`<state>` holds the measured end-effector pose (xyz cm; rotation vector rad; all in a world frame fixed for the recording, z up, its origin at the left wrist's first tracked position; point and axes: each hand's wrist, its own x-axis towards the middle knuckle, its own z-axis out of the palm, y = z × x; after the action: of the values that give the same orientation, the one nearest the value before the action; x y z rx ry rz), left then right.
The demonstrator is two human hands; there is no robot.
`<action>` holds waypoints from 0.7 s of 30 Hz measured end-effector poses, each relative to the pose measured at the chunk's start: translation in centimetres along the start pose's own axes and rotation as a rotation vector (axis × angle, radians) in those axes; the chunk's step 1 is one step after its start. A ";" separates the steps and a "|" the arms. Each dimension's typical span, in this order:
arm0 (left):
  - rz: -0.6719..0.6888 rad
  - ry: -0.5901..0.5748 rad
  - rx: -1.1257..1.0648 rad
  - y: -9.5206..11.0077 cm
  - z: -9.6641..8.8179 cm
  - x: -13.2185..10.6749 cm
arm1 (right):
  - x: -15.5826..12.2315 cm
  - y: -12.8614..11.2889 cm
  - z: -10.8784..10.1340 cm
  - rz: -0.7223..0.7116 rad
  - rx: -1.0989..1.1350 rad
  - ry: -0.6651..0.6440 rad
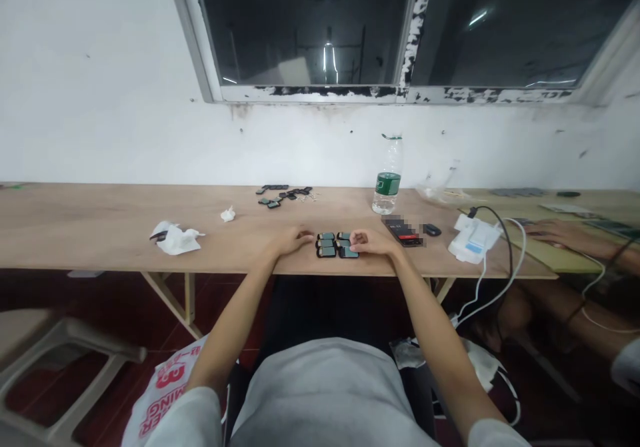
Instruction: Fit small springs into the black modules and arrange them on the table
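Several small dark rectangular devices with pale screens (336,245) lie in two short rows near the front edge of the wooden table (100,223). My left hand (293,239) rests on the table just left of them, fingers curled, fingertips touching the left row. Just right of them, my right hand (370,240) also has curled fingers, which touch the right row. Neither hand has lifted anything.
More small dark parts (283,195) lie farther back. A plastic water bottle (388,177), a dark phone (404,231), a black mouse-like object (431,229) and a white box with cables (474,240) stand to the right. Crumpled tissues (175,237) lie left. Another person's arm (575,237) rests far right.
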<state>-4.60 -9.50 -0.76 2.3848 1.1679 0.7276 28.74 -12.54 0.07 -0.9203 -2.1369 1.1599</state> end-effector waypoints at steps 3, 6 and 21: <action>0.027 -0.008 0.023 0.2 0.0 -0.1 | 0.0 0.1 0.0 -0.013 -0.082 0.005; 0.020 -0.014 0.033 -0.1 0.0 -0.1 | 0.0 -0.1 0.1 -0.032 -0.127 0.048; -0.001 -0.005 0.009 -0.2 -0.3 -0.3 | 0.1 -0.1 -0.2 -0.019 -0.391 0.273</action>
<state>-5.03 -9.59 -0.66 2.3920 1.1725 0.7176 28.78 -12.36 0.31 -1.1483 -2.1704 0.5715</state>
